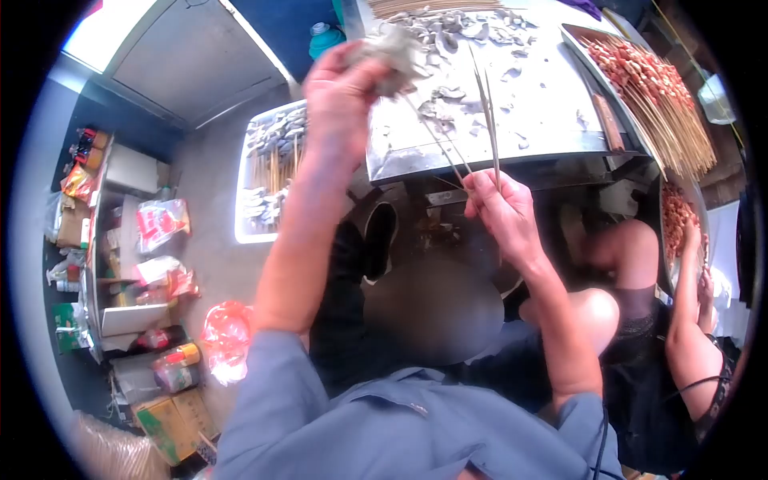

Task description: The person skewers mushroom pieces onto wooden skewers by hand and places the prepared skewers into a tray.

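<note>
My left hand (344,76) is raised over the table's left edge, its fingers closed round a clump of grey meat-like pieces (394,60), somewhat blurred. My right hand (502,210), in front of the table's near edge, pinches several thin skewers (490,120) that point up and away over the white table (552,132). Some of the skewers lean left toward the clump; whether their tips touch it is unclear. Loose grey pieces (448,94) lie scattered on the table beyond my hands.
Left of my left forearm is a white tray (244,212) of skewered grey pieces. At the right stand a tray (570,36) of red meat skewers and a knife (608,122). A co-worker's arm (686,292) reaches to more red meat. Shelves (100,240) line the left.
</note>
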The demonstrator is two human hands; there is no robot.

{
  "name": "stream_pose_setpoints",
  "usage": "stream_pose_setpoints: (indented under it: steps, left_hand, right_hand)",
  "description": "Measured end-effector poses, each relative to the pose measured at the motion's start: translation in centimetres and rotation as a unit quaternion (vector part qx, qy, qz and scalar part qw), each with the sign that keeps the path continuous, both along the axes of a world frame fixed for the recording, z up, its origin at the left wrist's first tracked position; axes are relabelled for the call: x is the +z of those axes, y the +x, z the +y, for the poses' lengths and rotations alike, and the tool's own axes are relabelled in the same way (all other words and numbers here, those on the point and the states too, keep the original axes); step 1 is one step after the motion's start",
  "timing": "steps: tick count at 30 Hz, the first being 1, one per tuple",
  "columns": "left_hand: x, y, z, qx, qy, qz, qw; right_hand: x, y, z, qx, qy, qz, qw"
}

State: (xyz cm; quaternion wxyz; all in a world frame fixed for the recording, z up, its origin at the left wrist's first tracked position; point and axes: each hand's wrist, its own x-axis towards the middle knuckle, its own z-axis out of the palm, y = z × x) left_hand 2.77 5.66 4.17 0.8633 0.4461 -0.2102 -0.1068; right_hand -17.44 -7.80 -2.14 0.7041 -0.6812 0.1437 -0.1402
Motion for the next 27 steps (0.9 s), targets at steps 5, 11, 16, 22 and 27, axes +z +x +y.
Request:
stream_pose_setpoints:
  steps: [5, 11, 16, 22, 27]
  left_hand:
    - [4.0, 7.9, 10.9, 0.145, 0.077, 0.011, 0.986]
    - [1.0, 16.3, 19.4, 0.222, 0.487, -0.076, 0.842]
    - [-6.1, 20.6, 21.0, 0.301, 0.696, -0.157, 0.633]
    - [-15.0, 24.2, 21.7, 0.27, 0.787, -0.165, 0.53]
    - [-16.2, 21.2, 22.7, 0.193, 0.664, -0.168, 0.702]
  right_hand:
    - [0.3, 0.0, 0.4, 0.014, -0.098, 0.037, 0.994]
    - [-0.4, 0.9, 1.0, 0.029, -0.118, 0.039, 0.992]
    - [-0.5, 1.9, 1.6, 0.011, -0.117, 0.041, 0.992]
    - [-0.2, 2.4, 1.7, 0.027, -0.186, 0.019, 0.982]
    - [-1.2, 2.6, 2.2, 0.03, -0.211, -0.017, 0.977]
